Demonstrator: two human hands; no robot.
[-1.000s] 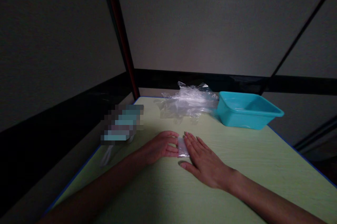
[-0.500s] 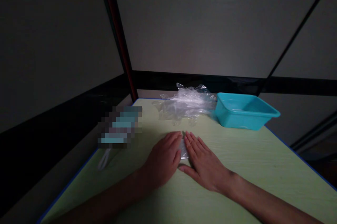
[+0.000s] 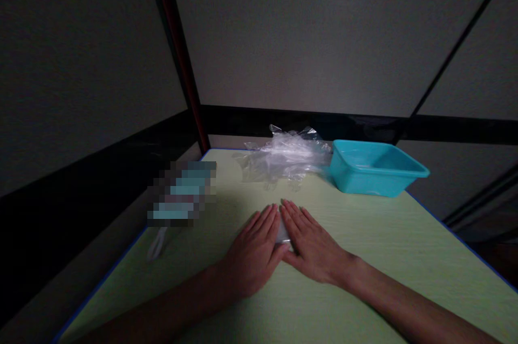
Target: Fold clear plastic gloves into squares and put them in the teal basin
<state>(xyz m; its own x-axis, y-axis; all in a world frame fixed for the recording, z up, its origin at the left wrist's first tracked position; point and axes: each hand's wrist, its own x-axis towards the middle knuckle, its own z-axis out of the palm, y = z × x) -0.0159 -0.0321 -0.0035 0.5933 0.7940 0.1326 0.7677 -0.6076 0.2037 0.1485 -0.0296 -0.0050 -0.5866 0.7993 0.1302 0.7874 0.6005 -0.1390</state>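
My left hand (image 3: 254,251) lies palm down near the middle of the table, fingers stretched forward. Facing it, my right hand (image 3: 314,244) is also flat, its fingers slanting in toward the left ones. Between them shows a small piece of folded clear plastic (image 3: 283,233), partly covered by both hands. The thumbs meet or nearly meet at its near edge. Beyond the fingertips is a loose heap of thin, crumpled clear plastic (image 3: 285,158); some pieces look like disposable gloves.
A turquoise plastic basin (image 3: 374,181) stands at the back right, beside the heap. On the left lies a blurred-out object (image 3: 182,193) with a pale loop of cord (image 3: 156,246). The light green table (image 3: 364,311) has a blue edge, with walls behind and at left.
My left hand has flattened, its fingers now straight and its thumb moved right toward the right thumb. More of the plastic piece is covered. The view has shifted slightly.
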